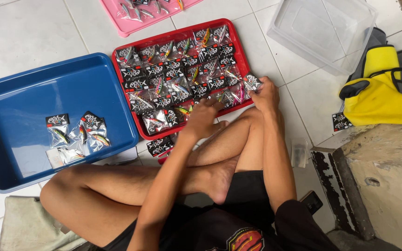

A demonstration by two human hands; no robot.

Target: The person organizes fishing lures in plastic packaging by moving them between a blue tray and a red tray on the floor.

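Note:
I sit cross-legged on a white tiled floor. A red tray in front of my knees is packed with several small clear packets of fishing lures with black header cards. My left hand rests fingers-down on packets at the tray's near edge. At the tray's right corner, my right hand pinches one lure packet. A blue tub to the left holds several more lure packets.
A pink tray with lures lies at the top. A clear plastic box stands top right, beside a yellow and grey bag. A worn concrete step rises at the right. A loose packet lies near it.

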